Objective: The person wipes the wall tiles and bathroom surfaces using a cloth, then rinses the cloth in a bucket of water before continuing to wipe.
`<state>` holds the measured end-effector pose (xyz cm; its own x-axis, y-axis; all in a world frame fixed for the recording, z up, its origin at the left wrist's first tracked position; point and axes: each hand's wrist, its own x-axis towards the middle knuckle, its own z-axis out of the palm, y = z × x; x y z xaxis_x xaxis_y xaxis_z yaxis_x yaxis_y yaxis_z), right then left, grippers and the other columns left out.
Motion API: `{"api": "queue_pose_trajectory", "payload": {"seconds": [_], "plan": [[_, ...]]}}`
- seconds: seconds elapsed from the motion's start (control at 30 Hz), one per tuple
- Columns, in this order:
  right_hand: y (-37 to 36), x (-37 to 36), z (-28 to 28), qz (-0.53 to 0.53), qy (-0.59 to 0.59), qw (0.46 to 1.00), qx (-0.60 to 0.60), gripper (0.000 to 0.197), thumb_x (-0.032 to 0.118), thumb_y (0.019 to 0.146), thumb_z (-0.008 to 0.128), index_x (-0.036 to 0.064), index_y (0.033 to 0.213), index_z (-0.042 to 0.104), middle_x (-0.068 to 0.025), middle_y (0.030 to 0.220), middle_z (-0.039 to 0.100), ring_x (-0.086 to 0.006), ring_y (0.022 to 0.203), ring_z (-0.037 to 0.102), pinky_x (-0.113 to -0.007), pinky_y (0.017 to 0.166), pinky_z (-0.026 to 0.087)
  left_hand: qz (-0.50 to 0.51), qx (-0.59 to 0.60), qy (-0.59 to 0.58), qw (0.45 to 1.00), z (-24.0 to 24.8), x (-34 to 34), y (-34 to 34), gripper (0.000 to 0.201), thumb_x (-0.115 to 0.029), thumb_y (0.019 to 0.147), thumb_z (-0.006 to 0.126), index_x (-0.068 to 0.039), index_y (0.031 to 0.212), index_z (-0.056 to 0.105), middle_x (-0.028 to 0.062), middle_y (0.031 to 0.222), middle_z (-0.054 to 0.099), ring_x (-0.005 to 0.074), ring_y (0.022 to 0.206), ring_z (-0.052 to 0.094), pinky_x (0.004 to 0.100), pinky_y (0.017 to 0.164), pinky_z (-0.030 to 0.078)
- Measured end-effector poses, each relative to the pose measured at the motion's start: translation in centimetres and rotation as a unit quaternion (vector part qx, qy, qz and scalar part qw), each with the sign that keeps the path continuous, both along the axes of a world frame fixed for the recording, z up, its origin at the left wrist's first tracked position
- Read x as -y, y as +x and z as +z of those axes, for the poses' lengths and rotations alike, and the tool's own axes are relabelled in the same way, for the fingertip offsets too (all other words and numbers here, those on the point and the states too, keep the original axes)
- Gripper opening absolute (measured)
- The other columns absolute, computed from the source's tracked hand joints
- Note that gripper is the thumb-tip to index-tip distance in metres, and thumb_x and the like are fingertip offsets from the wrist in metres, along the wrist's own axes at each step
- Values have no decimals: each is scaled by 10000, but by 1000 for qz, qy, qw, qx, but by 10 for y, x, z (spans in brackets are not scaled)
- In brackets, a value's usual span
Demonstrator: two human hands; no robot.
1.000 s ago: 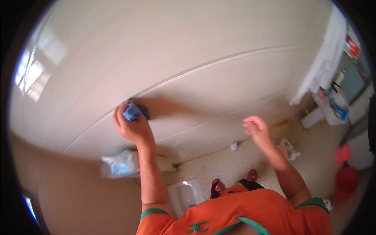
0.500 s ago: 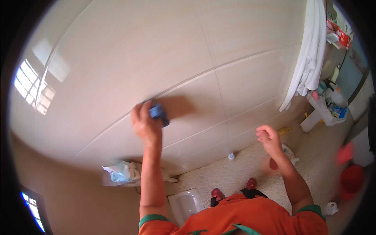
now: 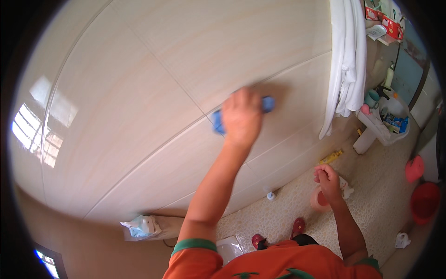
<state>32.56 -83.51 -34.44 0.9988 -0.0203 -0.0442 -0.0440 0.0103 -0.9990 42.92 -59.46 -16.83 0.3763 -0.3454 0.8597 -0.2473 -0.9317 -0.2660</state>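
My left hand (image 3: 242, 121) presses a crumpled blue cloth (image 3: 218, 123) against the pale tiled wall (image 3: 139, 111). Parts of the cloth stick out on both sides of the hand, close to a horizontal tile joint. Low on the right, my right hand (image 3: 328, 181) hangs in the air with its fingers curled in, and nothing shows in it. Beneath it on the floor is a pink bucket (image 3: 319, 200), partly hidden by that hand and arm.
White cloth (image 3: 346, 74) hangs at the right of the wall. Beyond it stands a white washbasin (image 3: 395, 135) holding toiletries. A yellow bottle (image 3: 331, 157) and a small white bottle (image 3: 271, 195) are by the wall's foot. A squat toilet (image 3: 230, 251) is set in the floor; a red basin (image 3: 424, 202) is far right.
My left hand has moved right and up along the wall with the blue cloth. My right hand's fingers have curled in more, and the view has shifted right.
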Motion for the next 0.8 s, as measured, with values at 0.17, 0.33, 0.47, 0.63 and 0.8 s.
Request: {"api": "queue_pose_trajectory", "payload": {"seconds": [0.17, 0.33, 0.47, 0.63, 0.8], "plan": [[3, 14, 4, -7, 24, 999, 41, 127, 36, 882, 454, 21, 912, 576, -33, 781, 562, -89, 678, 523, -224, 610, 463, -5, -75, 116, 990, 15, 63, 46, 66, -117, 704, 553, -114, 760, 587, 67, 845, 520, 237, 808, 532, 361, 659, 437], [3, 49, -4, -40, -6, 999, 28, 128, 40, 881, 453, 30, 911, 577, -30, 764, 560, -92, 658, 518, -225, 600, 458, -38, -73, 23, 996, 35, -6, 1, 251, -62, 619, 617, -79, 869, 595, 102, 890, 550, 287, 834, 544, 395, 693, 446], [17, 76, -30, -33, -23, 999, 31, 130, 50, 885, 447, 41, 912, 574, -16, 741, 556, -86, 619, 505, -223, 589, 453, 66, 129, -25, 989, 75, -101, -58, 330, 10, 590, 688, -85, 899, 620, 94, 895, 594, 295, 823, 572, 385, 717, 470], [31, 57, -12, -29, 16, 998, 45, 106, 48, 887, 451, 32, 887, 556, -8, 718, 530, -78, 606, 481, -219, 571, 428, 136, 249, -44, 958, 91, -78, -40, 199, -31, 661, 677, -98, 844, 634, 71, 887, 602, 277, 836, 565, 373, 732, 460], [46, 29, 1, 28, 17, 994, 105, 91, 33, 881, 465, 23, 894, 554, -14, 726, 537, -79, 618, 486, -217, 586, 427, -14, 58, 169, 984, 23, -19, -8, 263, -90, 675, 567, -105, 934, 611, 70, 888, 573, 202, 724, 559, 327, 619, 429]]}}
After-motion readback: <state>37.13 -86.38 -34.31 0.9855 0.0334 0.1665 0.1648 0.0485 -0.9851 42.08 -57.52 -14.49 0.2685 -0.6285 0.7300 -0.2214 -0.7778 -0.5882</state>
